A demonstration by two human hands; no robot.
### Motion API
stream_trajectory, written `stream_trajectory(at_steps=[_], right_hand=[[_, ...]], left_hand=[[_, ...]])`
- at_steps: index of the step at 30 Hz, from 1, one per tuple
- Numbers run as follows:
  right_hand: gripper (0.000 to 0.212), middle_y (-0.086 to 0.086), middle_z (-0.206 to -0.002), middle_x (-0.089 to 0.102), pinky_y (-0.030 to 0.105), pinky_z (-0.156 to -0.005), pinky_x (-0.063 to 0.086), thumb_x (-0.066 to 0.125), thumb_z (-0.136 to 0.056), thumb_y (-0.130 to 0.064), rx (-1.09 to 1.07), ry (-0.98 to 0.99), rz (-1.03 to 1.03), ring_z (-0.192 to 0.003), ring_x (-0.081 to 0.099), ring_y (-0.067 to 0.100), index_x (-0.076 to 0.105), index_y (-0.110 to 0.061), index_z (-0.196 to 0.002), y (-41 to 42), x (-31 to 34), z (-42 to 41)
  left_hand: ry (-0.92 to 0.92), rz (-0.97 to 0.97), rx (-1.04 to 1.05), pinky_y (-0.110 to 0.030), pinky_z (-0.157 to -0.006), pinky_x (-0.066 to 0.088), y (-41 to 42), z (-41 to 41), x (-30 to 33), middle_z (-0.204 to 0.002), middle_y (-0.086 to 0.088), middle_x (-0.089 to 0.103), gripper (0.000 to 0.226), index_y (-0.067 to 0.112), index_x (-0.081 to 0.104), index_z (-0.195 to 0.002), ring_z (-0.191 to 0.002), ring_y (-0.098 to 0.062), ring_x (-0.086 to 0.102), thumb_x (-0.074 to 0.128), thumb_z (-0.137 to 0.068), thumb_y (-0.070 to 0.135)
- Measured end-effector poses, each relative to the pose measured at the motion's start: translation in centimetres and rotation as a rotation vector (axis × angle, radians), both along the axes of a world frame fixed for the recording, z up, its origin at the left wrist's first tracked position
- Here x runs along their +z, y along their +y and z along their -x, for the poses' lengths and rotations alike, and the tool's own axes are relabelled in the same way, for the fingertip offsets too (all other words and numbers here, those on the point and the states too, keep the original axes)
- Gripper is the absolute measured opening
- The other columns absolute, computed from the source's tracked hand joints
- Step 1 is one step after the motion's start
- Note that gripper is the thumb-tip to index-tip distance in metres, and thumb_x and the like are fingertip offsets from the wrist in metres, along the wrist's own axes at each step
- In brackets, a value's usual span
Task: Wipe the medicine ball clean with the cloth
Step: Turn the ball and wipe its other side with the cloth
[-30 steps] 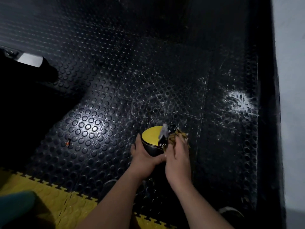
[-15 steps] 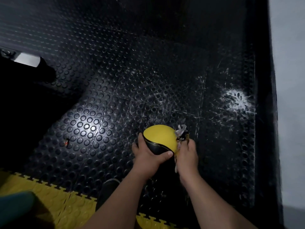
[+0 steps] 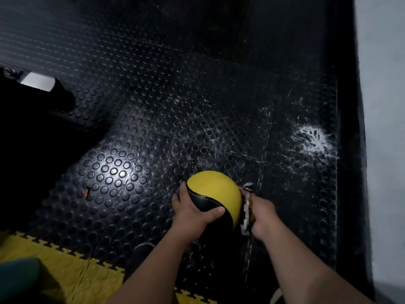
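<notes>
The medicine ball (image 3: 215,193) is sitting low in the middle of the frame, held up over the black bumpy floor (image 3: 122,163). The left hand (image 3: 192,212) is gripping its black side. The right hand (image 3: 262,212) is squeezing the cloth (image 3: 247,212) against its right side. The wiping looks partly done; the hidden sides probably still need cleaning.

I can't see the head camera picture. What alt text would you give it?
Seen from above, a person's left hand grips a yellow and black medicine ball while the right hand presses a crumpled cloth against its right side. Below lies a black studded floor mat with white smears.
</notes>
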State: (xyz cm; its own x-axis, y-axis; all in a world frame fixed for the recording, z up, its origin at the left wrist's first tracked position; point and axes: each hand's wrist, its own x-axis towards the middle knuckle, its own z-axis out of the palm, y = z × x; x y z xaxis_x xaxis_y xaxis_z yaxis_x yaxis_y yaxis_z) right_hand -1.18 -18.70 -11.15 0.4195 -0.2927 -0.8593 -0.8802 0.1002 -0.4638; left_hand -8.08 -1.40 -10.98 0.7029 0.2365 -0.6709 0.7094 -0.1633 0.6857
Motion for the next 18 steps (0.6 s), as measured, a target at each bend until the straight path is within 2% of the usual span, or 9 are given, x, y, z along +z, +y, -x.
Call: stream_trajectory(at_steps=[2,4,5,7,8,11,13,16,18], right_hand=[[0.024,0.017,-0.097,0.071,0.042,-0.079,0.055,0.056,-0.102,-0.031,-0.042,-0.099,0.042,-0.085,0.065,0.028,0.067,-0.010,-0.096,-0.3,1.0,0.0],[0.024,0.013,-0.096,0.068,0.033,-0.070,0.048,0.045,-0.105,-0.029,0.068,-0.305,0.180,-0.077,0.061,0.025,0.063,-0.014,-0.099,1.5,2.0,2.2],[0.022,0.009,-0.103,0.069,0.033,-0.069,0.048,0.044,-0.106,-0.028,0.163,-0.400,0.226,-0.083,0.064,0.022,0.063,-0.018,-0.108,2.9,2.5,3.8],[0.033,0.003,-0.135,0.061,0.039,-0.090,0.052,0.043,-0.107,-0.032,0.337,-0.491,0.267,-0.119,0.061,0.021,0.052,-0.027,-0.139,5.3,2.8,6.9],[0.037,0.003,-0.141,0.057,0.041,-0.095,0.050,0.042,-0.107,-0.032,0.363,-0.512,0.302,-0.126,0.056,0.024,0.046,-0.027,-0.144,5.7,2.5,7.6],[0.016,-0.001,-0.097,0.065,0.032,-0.064,0.042,0.038,-0.108,-0.025,0.253,-0.467,0.362,-0.089,0.063,0.026,0.052,-0.018,-0.113,5.2,1.9,5.5],[0.020,-0.001,-0.082,0.061,0.030,-0.058,0.036,0.036,-0.108,-0.021,0.249,-0.345,0.314,-0.073,0.057,0.023,0.052,-0.013,-0.098,3.4,0.8,2.6],[0.023,0.014,-0.091,0.062,0.034,-0.068,0.040,0.041,-0.105,-0.019,0.370,-0.084,0.129,-0.082,0.055,0.026,0.060,-0.007,-0.104,0.5,-1.0,-1.8],[0.026,0.020,-0.101,0.067,0.035,-0.070,0.043,0.044,-0.105,-0.022,0.429,-0.086,0.153,-0.085,0.059,0.028,0.065,-0.006,-0.104,0.3,-0.1,-3.3]], left_hand=[[-0.012,0.027,0.003,-0.057,-0.119,0.029,0.5,-0.1,0.2,-0.166,0.002,-0.001,0.136,0.043,-0.002,-0.158,-0.150,-0.034,0.022,0.093,-0.061,0.051],[0.001,0.015,-0.001,-0.055,-0.120,0.028,0.5,-0.4,0.2,-0.166,-0.001,0.000,0.137,0.040,-0.002,-0.159,-0.150,-0.033,0.021,0.093,-0.061,0.051],[0.006,-0.004,-0.007,-0.054,-0.121,0.027,0.5,-0.4,0.2,-0.166,-0.002,0.001,0.139,0.039,-0.002,-0.159,-0.150,-0.033,0.021,0.094,-0.059,0.052],[-0.001,-0.021,-0.022,-0.054,-0.121,0.026,0.4,-0.2,-0.1,-0.165,-0.004,0.001,0.144,0.040,-0.002,-0.159,-0.151,-0.033,0.019,0.092,-0.052,0.059],[-0.009,-0.018,-0.023,-0.054,-0.121,0.026,0.3,0.1,-0.1,-0.165,-0.003,0.001,0.146,0.040,-0.003,-0.159,-0.151,-0.033,0.018,0.090,-0.048,0.063],[-0.019,-0.054,-0.015,-0.057,-0.120,0.028,-0.3,0.4,0.1,-0.164,0.001,0.001,0.150,0.046,-0.003,-0.155,-0.149,-0.037,0.022,0.082,-0.035,0.079],[0.014,-0.069,-0.033,-0.060,-0.120,0.027,-0.8,0.2,0.1,-0.165,0.003,-0.003,0.147,0.049,-0.004,-0.152,-0.149,-0.040,0.021,0.077,-0.033,0.080],[0.010,-0.043,-0.036,-0.064,-0.118,0.026,-0.5,0.6,-0.4,-0.164,0.011,-0.007,0.143,0.055,-0.006,-0.150,-0.150,-0.041,0.018,0.080,-0.037,0.077],[-0.007,-0.031,-0.033,-0.065,-0.117,0.027,-0.1,0.8,-0.4,-0.164,0.013,-0.006,0.142,0.056,-0.005,-0.150,-0.150,-0.039,0.019,0.083,-0.040,0.074]])
